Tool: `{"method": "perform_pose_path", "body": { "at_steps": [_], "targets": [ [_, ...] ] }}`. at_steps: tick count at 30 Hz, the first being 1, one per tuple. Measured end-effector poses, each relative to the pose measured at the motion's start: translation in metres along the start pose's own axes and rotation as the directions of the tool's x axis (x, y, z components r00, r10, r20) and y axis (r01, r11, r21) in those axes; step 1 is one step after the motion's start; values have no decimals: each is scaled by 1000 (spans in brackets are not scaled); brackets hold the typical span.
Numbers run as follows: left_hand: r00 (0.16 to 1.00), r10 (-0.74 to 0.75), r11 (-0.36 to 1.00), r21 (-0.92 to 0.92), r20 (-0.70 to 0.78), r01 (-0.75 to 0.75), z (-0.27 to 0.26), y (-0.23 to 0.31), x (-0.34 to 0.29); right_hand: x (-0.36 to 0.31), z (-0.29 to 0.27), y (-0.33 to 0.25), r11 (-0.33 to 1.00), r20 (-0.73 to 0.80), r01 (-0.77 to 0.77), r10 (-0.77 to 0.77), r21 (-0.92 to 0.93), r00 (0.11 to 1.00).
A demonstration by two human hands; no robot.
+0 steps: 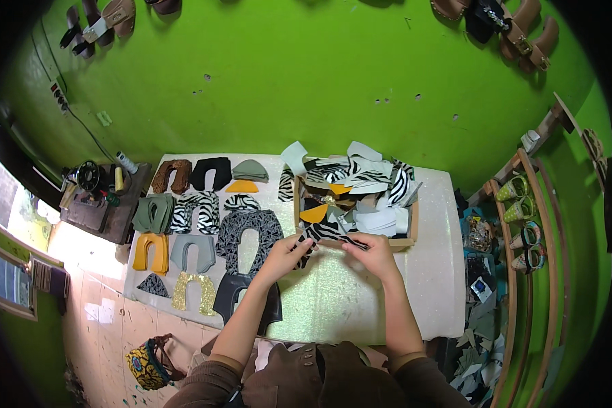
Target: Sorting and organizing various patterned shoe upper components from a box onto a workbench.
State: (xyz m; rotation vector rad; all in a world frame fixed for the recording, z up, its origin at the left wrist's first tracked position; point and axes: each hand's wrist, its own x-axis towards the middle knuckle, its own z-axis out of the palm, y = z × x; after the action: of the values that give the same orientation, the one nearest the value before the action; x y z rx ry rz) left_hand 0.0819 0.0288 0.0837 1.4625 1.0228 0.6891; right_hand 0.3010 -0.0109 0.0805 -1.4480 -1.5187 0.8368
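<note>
Between my two hands, a zebra-striped piece of material (pixel 325 232) is held up over the near edge of a cardboard box (pixel 404 242). My left hand (pixel 289 255) pinches its left end, and my right hand (pixel 372 253) pinches the right end. Inside the box lies a loose heap of cut pieces: zebra-striped, white, grey, black and a mustard-yellow piece (pixel 314 214). To the left of my hands, cut shapes are laid out in rows, among them a large black-and-grey patterned U-shape (pixel 228 234) and a black U-shape (pixel 226 294) partly behind my left forearm.
The pale table (pixel 438 272) stands against a green wall. A sewing machine (pixel 88 178) on a dark stand is at the left. On the right, a wooden rack (pixel 517 285) holds sandals (pixel 520 209), with scraps (pixel 479 370) piled beside it. A patterned bag (pixel 146 367) lies low left.
</note>
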Motion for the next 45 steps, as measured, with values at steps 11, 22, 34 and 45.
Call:
{"method": "perform_pose_path", "body": {
  "at_steps": [11, 22, 34, 45],
  "targets": [
    [973, -139, 903, -426, -183, 49, -65, -29, -25, 23, 79, -30, 722, 408, -352, 106, 595, 907],
    [841, -232, 931, -363, -489, 45, -210, -123, -25, 67, 264, -31, 350, 410, -566, 429, 746, 805],
    [775, 121, 916, 370, -620, 153, -329, -161, 10, 140, 381, -20, 973, -96, -218, 225, 78, 970],
    [876, 15, 714, 618, -481, 328, -329, -161, 18, 139, 398, -39, 949, -160, -49, -2, -312, 987]
  ]
}}
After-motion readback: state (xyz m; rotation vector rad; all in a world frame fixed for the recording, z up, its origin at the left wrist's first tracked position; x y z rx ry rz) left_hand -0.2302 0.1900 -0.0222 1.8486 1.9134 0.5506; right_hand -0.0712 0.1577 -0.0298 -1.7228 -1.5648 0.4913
